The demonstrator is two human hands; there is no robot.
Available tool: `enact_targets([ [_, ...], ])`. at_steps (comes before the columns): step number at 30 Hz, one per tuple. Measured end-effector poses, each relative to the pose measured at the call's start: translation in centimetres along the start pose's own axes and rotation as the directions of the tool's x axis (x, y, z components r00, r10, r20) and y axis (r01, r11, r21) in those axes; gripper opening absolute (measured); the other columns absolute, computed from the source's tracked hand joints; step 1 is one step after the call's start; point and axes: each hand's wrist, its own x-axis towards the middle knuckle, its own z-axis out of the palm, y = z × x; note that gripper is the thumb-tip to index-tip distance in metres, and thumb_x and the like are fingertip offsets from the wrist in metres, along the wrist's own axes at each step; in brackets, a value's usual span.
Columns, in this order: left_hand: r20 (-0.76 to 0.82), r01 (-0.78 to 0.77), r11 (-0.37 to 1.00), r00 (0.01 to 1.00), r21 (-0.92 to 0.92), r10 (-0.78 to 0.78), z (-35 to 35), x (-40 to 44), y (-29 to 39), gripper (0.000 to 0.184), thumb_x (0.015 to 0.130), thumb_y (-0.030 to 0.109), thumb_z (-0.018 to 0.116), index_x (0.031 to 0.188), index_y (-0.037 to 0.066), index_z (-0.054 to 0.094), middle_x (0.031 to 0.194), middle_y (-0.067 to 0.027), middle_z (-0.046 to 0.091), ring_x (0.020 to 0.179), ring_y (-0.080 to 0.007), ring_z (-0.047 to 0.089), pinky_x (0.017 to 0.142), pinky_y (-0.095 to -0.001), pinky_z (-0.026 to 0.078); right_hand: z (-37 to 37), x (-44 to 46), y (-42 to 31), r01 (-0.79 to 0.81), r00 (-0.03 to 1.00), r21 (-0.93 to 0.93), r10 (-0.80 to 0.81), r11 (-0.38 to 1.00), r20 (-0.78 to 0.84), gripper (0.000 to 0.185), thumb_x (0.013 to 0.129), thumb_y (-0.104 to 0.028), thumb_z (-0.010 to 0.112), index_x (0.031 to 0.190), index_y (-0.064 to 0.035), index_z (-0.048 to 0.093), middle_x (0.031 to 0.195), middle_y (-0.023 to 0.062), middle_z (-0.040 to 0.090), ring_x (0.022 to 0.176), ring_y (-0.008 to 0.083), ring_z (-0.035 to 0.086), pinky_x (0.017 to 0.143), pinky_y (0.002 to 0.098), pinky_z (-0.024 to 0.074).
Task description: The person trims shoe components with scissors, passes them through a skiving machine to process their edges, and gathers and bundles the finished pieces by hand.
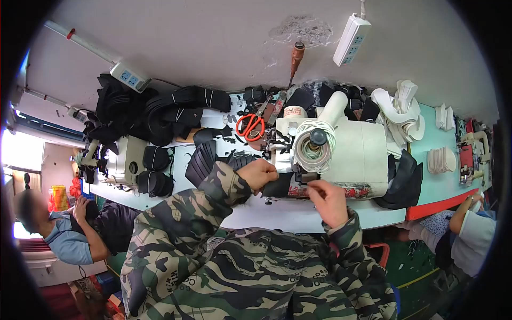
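A white sewing-type machine (354,154) with a spool of pale thread (312,152) on top stands in front of me. My left hand (258,175) is closed in a pinch at the edge of a small black sheet piece (279,186) on the machine's near left side. My right hand (329,201) is closed, with thumb and fingertips close together by the machine's front edge; whatever is between them is hidden. Left of the machine lies a fan of black cut pieces (201,162). Orange-handled scissors (250,128) rest behind it.
Bundled black pieces (160,112) pile up at the back left. White curved pieces (400,114) lean behind the machine's right. Black pieces (404,181) lie at its right end. A screwdriver (296,58) stands by the wall. A person (80,229) sits at left; another (469,234) is at right.
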Motion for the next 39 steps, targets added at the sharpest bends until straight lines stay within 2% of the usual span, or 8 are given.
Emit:
enact_targets([
  [5,0.086,0.094,0.994,0.991,0.055,-0.098,-0.8,1.9,0.5,0.02,0.088,0.02,0.051,0.086,0.002,0.061,0.056,-0.0007,0.051,0.04,-0.0084,0.047,0.037,-0.0231,0.036,-1.5,1.3,-0.1,0.055,0.998,-0.02,-0.055,0.998,-0.041,0.017,0.077,-0.008,0.063,0.091,0.0022,0.063,0.072,0.0093,0.064,0.063,0.0145,0.06,0.06,0.0259,0.0469],
  [11,0.051,-0.136,0.968,0.99,0.21,0.128,1.7,4.2,0.6,0.024,0.085,0.018,0.049,0.088,-0.002,0.063,0.057,-0.0095,0.058,0.05,-0.017,0.059,0.046,-0.031,0.045,-1.6,2.2,-1.0,0.199,0.968,-0.563,-0.249,0.802,-0.013,0.025,0.07,-0.009,0.065,0.094,-0.0044,0.062,0.081,0.0107,0.062,0.077,0.0284,0.057,0.069,0.0418,0.0451],
  [14,0.105,-0.031,0.994,0.994,0.101,0.02,2.5,1.2,2.7,0.028,0.091,0.021,0.041,0.091,-0.003,0.056,0.061,-0.0119,0.06,0.048,-0.0194,0.061,0.041,-0.03,0.048,-1.3,0.8,0.5,0.164,0.967,-0.325,-0.218,0.931,-0.135,0.023,0.067,-0.004,0.069,0.088,-0.002,0.06,0.084,0.0137,0.06,0.073,0.0296,0.058,0.065,0.0346,0.0464],
  [17,0.205,-0.109,0.844,0.946,-0.525,0.25,6.3,-1.5,2.4,0.037,0.097,0.031,0.037,0.115,-0.002,0.042,0.098,-0.0123,0.059,0.067,-0.0176,0.065,0.045,-0.0233,0.05,-0.6,-1.9,-1.6,0.253,0.91,-0.29,-0.329,0.923,-0.252,0.025,0.066,-0.002,0.069,0.089,-0.0018,0.059,0.087,0.0134,0.06,0.076,0.0301,0.058,0.066,0.0351,0.0463],
  [19,0.098,-0.216,0.824,0.946,-0.524,0.31,7.8,-1.8,2.7,0.036,0.097,0.03,0.036,0.112,-0.002,0.044,0.101,-0.0118,0.058,0.077,-0.019,0.066,0.048,-0.0233,0.051,-0.2,-2.8,-2.8,0.455,0.845,-0.338,-0.519,0.824,-0.127,0.029,0.066,0.0,0.069,0.093,-0.0005,0.059,0.088,0.0128,0.059,0.076,0.0297,0.057,0.067,0.0344,0.0462],
  [25,0.274,-0.087,0.8,0.913,-0.594,0.303,7.0,-3.7,3.0,0.033,0.097,0.027,0.036,0.109,-0.002,0.047,0.083,-0.0116,0.063,0.065,-0.0195,0.066,0.046,-0.0214,0.049,-2.5,-4.1,-3.0,0.209,0.904,-0.118,-0.238,0.971,-0.354,0.022,0.073,-0.005,0.068,0.092,0.0009,0.059,0.083,0.0084,0.061,0.073,0.0163,0.058,0.063,0.027,0.045],
  [27,0.343,-0.07,0.854,0.896,-0.516,0.281,7.2,-3.9,3.1,0.032,0.097,0.027,0.035,0.106,-0.001,0.047,0.082,-0.0107,0.063,0.063,-0.0189,0.066,0.044,-0.0211,0.048,-2.9,-4.1,-1.6,-0.191,0.982,0.524,0.17,0.83,0.088,0.012,0.079,-0.006,0.065,0.086,0.0022,0.059,0.074,0.0046,0.06,0.065,0.0088,0.055,0.058,0.0219,0.0432],
  [39,0.299,-0.082,0.773,0.892,-0.629,0.338,7.2,-4.9,2.7,0.032,0.098,0.029,0.032,0.098,0.001,0.048,0.079,-0.0102,0.061,0.058,-0.0177,0.064,0.042,-0.0202,0.045,-2.9,-5.4,-1.8,-0.048,0.984,0.609,0.141,0.791,-0.106,0.008,0.082,-0.003,0.061,0.086,0.0036,0.059,0.074,0.0031,0.06,0.064,0.0053,0.053,0.057,0.0191,0.0417],
])
